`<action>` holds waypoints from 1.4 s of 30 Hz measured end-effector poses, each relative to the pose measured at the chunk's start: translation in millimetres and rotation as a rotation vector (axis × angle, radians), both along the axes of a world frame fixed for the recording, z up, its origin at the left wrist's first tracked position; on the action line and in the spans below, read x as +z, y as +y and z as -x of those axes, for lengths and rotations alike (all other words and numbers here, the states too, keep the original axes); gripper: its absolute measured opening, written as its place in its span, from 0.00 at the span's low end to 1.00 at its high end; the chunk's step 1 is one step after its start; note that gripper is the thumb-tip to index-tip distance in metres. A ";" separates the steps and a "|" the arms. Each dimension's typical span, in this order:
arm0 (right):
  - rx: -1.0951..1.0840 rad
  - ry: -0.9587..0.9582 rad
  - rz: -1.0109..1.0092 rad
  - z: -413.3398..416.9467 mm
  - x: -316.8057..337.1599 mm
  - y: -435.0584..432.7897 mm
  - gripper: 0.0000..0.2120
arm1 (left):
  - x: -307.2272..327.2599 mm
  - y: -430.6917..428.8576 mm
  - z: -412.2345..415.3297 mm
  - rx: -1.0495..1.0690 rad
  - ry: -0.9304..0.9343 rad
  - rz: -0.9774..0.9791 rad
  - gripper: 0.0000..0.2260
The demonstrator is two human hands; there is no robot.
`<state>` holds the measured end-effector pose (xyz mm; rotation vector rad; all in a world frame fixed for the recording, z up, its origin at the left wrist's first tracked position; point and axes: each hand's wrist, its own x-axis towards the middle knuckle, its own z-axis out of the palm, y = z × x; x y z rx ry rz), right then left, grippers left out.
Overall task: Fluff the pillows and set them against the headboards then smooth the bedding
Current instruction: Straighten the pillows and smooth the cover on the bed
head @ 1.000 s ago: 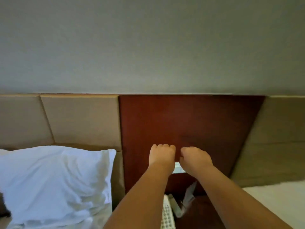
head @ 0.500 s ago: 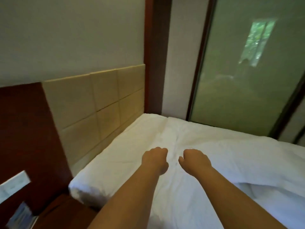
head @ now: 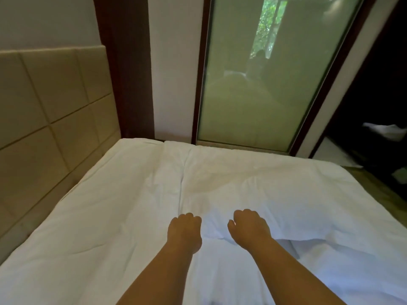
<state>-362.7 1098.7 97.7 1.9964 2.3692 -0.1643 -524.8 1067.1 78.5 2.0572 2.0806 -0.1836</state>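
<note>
Both forearms reach out over the bed. The left hand (head: 184, 230) is closed into a loose fist with the knuckles up, and no cloth shows inside it. The right hand (head: 249, 229) is curled too, thumb tucked toward the fingers, and nothing is visibly gripped. Whether either hand touches the fabric below cannot be told. The left hand is the one nearer the headboard (head: 50, 111), and the two hands are close together but apart.

The white duvet (head: 105, 216) covers the bed from the foot of the headboard outward. The headboard is padded, beige and stitched into squares. The part of the duvet closest to the headboard lies fairly flat with shallow wrinkles. A long crease (head: 181, 183) runs across it just past the left hand. On the side of the hands away from the headboard, a turned-over fold (head: 330, 239) of the duvet makes a raised edge with shadow under it, and the right hand sits over the end of that fold.

At the headboard's far end stands a dark wooden post (head: 130, 69). Beyond the post, farther from the headboard, is a frosted glass panel (head: 264, 89) in a dark frame, and farthest off is a dark doorway (head: 378, 95).
</note>
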 end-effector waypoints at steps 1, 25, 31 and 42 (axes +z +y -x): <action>0.022 -0.023 0.007 10.5 -5.4 16.3 0.14 | -9.1 15.7 9.1 -0.003 -0.002 0.024 0.15; -0.276 0.085 0.114 14.7 -9.0 195.5 0.15 | -34.7 222.1 19.3 -0.134 0.000 0.084 0.17; -0.298 0.093 0.125 -40.0 -9.8 219.5 0.14 | -30.9 250.0 -15.2 -0.123 0.040 0.084 0.16; 0.070 -0.442 0.305 -128.4 -130.2 240.4 0.45 | -150.2 248.9 -107.2 -0.082 0.040 0.222 0.23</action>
